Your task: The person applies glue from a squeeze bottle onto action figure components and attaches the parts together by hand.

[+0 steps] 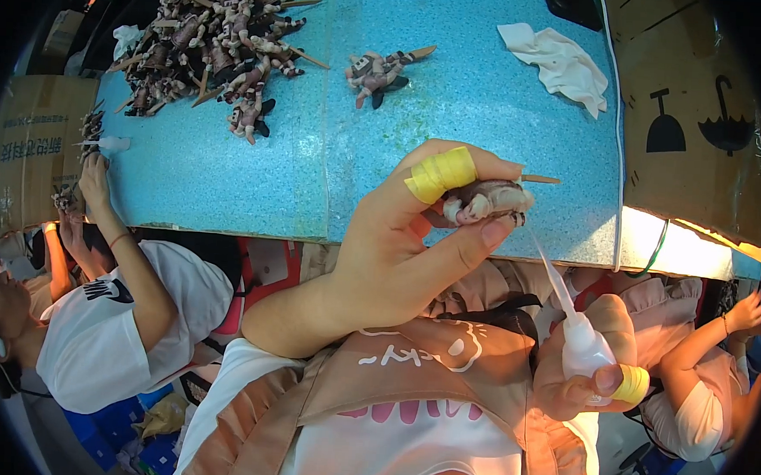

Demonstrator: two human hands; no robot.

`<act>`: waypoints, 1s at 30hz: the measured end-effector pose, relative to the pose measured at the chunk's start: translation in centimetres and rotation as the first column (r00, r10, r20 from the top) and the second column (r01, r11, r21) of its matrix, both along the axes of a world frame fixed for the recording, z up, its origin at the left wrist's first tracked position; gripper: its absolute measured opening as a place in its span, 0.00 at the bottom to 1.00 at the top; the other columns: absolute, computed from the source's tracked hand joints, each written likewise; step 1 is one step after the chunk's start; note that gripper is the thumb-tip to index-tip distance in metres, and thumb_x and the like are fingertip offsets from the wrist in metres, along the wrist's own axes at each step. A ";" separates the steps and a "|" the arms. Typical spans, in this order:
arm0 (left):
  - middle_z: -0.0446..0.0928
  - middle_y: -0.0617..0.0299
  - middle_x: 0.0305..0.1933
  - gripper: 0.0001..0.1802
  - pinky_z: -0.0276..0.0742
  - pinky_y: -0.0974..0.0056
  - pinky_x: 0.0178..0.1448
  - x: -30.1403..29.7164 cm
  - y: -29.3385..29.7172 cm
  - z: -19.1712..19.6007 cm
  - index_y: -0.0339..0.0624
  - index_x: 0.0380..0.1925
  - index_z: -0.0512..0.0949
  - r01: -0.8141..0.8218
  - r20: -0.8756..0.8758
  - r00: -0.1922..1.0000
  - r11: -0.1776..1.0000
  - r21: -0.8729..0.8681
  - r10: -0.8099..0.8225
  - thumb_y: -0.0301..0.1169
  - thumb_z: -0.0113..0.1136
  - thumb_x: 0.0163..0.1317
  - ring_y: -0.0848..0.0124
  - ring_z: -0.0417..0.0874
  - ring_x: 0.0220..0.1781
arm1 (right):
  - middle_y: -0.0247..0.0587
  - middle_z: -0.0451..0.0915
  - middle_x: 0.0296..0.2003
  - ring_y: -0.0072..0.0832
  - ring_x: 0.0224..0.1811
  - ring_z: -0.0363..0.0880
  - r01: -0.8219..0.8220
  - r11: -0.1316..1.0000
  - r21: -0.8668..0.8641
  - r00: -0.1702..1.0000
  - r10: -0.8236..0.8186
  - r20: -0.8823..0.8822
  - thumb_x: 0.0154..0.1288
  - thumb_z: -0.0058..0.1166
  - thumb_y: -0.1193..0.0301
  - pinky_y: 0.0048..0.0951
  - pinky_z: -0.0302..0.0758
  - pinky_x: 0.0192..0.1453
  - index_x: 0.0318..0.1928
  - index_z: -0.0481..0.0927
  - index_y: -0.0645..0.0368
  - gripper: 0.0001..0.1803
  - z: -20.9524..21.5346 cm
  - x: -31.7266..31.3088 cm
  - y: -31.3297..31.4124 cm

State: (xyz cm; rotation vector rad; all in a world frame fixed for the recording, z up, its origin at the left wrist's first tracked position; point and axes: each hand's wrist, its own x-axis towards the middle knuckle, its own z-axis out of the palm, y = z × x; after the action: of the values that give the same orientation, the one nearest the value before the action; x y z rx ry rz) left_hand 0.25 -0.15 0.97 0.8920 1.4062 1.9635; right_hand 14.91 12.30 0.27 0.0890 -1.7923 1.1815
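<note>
Between the thumb and fingers of my left hand (389, 246) is a small toy figure (490, 200), held above the table's near edge. A thin brown stick-like part juts from it to the right. Yellow tape wraps one finger of that hand. My right hand (618, 332), lower and to the right, is closed around a small white squeeze bottle (585, 347). The bottle's long thin nozzle points up toward the figure, with a gap between them. Yellow tape is on a digit of this hand too.
On the blue tabletop (272, 180) lies a large pile of similar figures (223, 36) at the far left. A single figure (376, 76) and a crumpled white cloth (561, 66) lie farther right. Cardboard boxes (694, 90) stand at the sides. Co-workers (135, 328) sit left and right.
</note>
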 end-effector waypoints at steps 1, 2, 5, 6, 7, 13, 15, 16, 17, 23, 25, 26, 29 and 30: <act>0.71 0.56 0.46 0.19 0.69 0.65 0.55 0.1 0.0 0.2 0.32 0.50 0.66 -0.007 0.045 0.999 1.000 -0.025 0.009 0.20 0.54 0.58 0.69 0.75 0.50 | 0.30 0.69 0.22 0.24 0.18 0.60 0.021 1.000 0.002 0.999 -0.021 -0.033 0.57 0.55 0.65 0.25 0.53 0.20 0.39 0.69 0.49 0.12 -0.2 0.0 0.0; 0.73 0.56 0.45 0.19 0.70 0.65 0.56 0.2 0.0 0.3 0.32 0.51 0.65 -0.014 0.091 0.996 0.999 -0.050 0.018 0.20 0.54 0.58 0.69 0.75 0.50 | 0.30 0.69 0.21 0.24 0.18 0.60 0.042 0.999 0.004 0.997 -0.042 -0.066 0.57 0.55 0.64 0.25 0.54 0.20 0.39 0.69 0.49 0.12 -0.3 0.0 0.1; 0.74 0.56 0.44 0.19 0.70 0.65 0.55 0.3 -0.1 0.4 0.33 0.51 0.65 -0.022 0.095 0.995 0.998 -0.054 0.027 0.21 0.54 0.59 0.69 0.76 0.49 | 0.30 0.68 0.21 0.23 0.17 0.60 0.038 0.999 -0.003 0.999 -0.038 0.006 0.57 0.55 0.64 0.25 0.54 0.20 0.39 0.69 0.49 0.11 -0.2 0.2 0.1; 0.74 0.56 0.44 0.19 0.70 0.65 0.55 0.3 -0.1 0.5 0.33 0.51 0.65 -0.023 0.094 0.995 0.998 -0.054 0.028 0.21 0.54 0.59 0.69 0.76 0.49 | 0.30 0.68 0.21 0.23 0.17 0.60 0.038 0.999 -0.003 0.999 -0.038 0.006 0.57 0.55 0.64 0.25 0.54 0.20 0.39 0.69 0.49 0.11 -0.1 0.3 0.0; 0.75 0.56 0.44 0.20 0.70 0.65 0.55 0.4 -0.1 0.5 0.33 0.51 0.65 -0.021 0.113 0.993 0.998 -0.060 0.028 0.22 0.54 0.59 0.70 0.76 0.49 | 0.30 0.68 0.21 0.23 0.17 0.60 0.031 0.999 -0.014 0.999 -0.031 0.020 0.57 0.55 0.64 0.25 0.54 0.19 0.39 0.70 0.49 0.11 0.0 0.4 -0.1; 0.75 0.56 0.42 0.20 0.72 0.66 0.52 0.6 0.1 0.3 0.33 0.52 0.65 -0.001 0.148 0.989 0.998 -0.064 0.010 0.24 0.54 0.60 0.71 0.77 0.47 | 0.33 0.65 0.19 0.26 0.19 0.55 -0.017 0.998 -0.056 0.998 0.013 -0.066 0.62 0.49 0.61 0.30 0.49 0.24 0.37 0.72 0.53 0.10 -0.1 -0.2 -0.6; 0.75 0.56 0.42 0.20 0.72 0.67 0.52 0.5 0.1 0.4 0.33 0.52 0.65 0.002 0.142 0.990 0.998 -0.058 0.006 0.25 0.54 0.60 0.71 0.77 0.46 | 0.33 0.65 0.19 0.26 0.19 0.55 -0.025 0.999 -0.042 0.998 0.023 -0.056 0.62 0.49 0.61 0.30 0.49 0.25 0.37 0.71 0.53 0.10 0.1 -0.1 -0.2; 0.73 0.57 0.44 0.19 0.71 0.69 0.51 0.5 0.1 0.6 0.34 0.51 0.67 0.005 0.188 0.982 0.999 -0.042 0.003 0.21 0.54 0.59 0.72 0.76 0.47 | 0.31 0.67 0.20 0.24 0.18 0.57 -0.038 0.999 0.014 0.999 0.038 -0.004 0.58 0.53 0.63 0.27 0.51 0.21 0.37 0.71 0.52 0.10 0.3 0.1 0.3; 0.70 0.59 0.45 0.19 0.69 0.71 0.50 0.5 0.0 0.7 0.34 0.50 0.68 0.006 0.233 0.972 1.000 -0.027 0.000 0.18 0.54 0.58 0.73 0.75 0.47 | 0.29 0.69 0.21 0.22 0.16 0.60 -0.055 0.996 0.068 0.997 0.052 0.049 0.55 0.56 0.66 0.24 0.54 0.18 0.37 0.70 0.50 0.11 0.4 0.1 0.6; 0.72 0.59 0.46 0.19 0.69 0.72 0.51 0.0 -0.1 0.7 0.33 0.51 0.68 -0.013 0.227 0.974 0.999 -0.041 0.022 0.19 0.54 0.58 0.73 0.75 0.48 | 0.31 0.71 0.26 0.22 0.21 0.64 -0.028 0.992 -0.124 0.996 0.018 -0.083 0.55 0.52 0.70 0.27 0.65 0.23 0.40 0.71 0.53 0.11 -1.2 0.7 0.7; 0.72 0.58 0.45 0.19 0.71 0.70 0.50 0.0 0.1 0.6 0.33 0.52 0.67 0.006 0.204 0.979 1.000 -0.018 -0.002 0.19 0.53 0.59 0.72 0.75 0.48 | 0.45 0.75 0.38 0.36 0.38 0.72 0.426 0.835 -0.349 0.885 -0.465 -0.032 0.61 0.46 0.62 0.37 0.71 0.40 0.48 0.70 0.64 0.20 -1.0 -1.0 -0.5; 0.73 0.57 0.45 0.20 0.72 0.69 0.49 0.0 -0.1 0.4 0.33 0.53 0.65 0.001 0.186 0.983 1.000 -0.009 0.001 0.20 0.53 0.59 0.71 0.76 0.47 | 0.39 0.73 0.39 0.24 0.33 0.72 0.239 0.896 -0.375 0.967 -0.186 0.173 0.58 0.47 0.75 0.42 0.71 0.55 0.49 0.69 0.61 0.17 0.3 -1.3 0.3; 0.73 0.55 0.44 0.21 0.74 0.66 0.45 0.1 -0.5 0.4 0.33 0.54 0.63 -0.115 0.256 0.959 0.992 -0.043 0.122 0.22 0.52 0.60 0.67 0.77 0.45 | 0.46 0.74 0.43 0.32 0.45 0.73 0.065 0.891 -0.450 0.896 0.146 0.419 0.57 0.50 0.76 0.33 0.69 0.52 0.48 0.70 0.67 0.17 -0.4 -3.7 3.0; 0.73 0.54 0.44 0.21 0.75 0.65 0.43 0.0 -0.5 0.2 0.33 0.54 0.63 -0.143 0.240 0.958 0.987 -0.067 0.155 0.23 0.52 0.60 0.65 0.78 0.45 | 0.44 0.75 0.42 0.31 0.45 0.73 0.028 0.904 -0.426 0.866 0.191 0.462 0.55 0.51 0.78 0.32 0.69 0.50 0.47 0.70 0.65 0.16 -1.5 -4.5 3.9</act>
State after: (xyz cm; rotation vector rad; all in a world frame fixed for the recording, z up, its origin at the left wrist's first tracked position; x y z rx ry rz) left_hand 0.28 -0.65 1.19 0.5124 1.4034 2.0598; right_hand 10.41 16.20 -1.28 -0.4350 -1.9259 1.7510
